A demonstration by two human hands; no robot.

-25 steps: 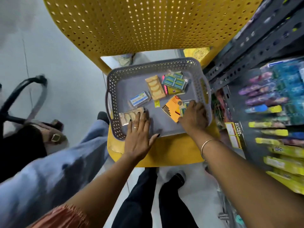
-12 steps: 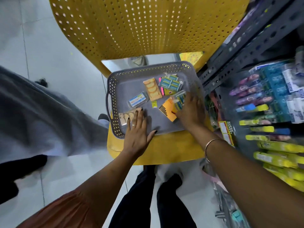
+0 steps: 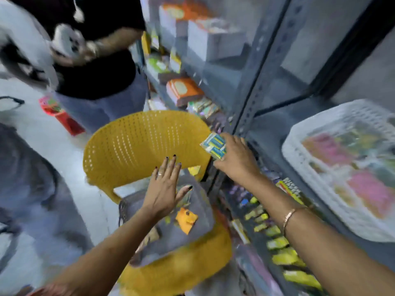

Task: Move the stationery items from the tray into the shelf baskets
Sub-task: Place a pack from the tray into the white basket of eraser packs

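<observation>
While the left hand [image 3: 163, 194] hovers flat and open-fingered over the grey tray [image 3: 193, 228] at lower centre, the right hand [image 3: 236, 160] grips a blue-green packet [image 3: 214, 145] mid-frame beside the shelf upright [image 3: 259, 86].

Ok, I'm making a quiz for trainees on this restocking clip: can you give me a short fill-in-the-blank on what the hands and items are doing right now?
1. The blue and green packet is held in the person's ____ hand.
2. The left hand hovers open over the grey ____, holding nothing.
3. The tray sits on a ____ chair.
4. The basket on the shelf at right is ____ in colour.

Missing words: right; tray; yellow; white
</observation>
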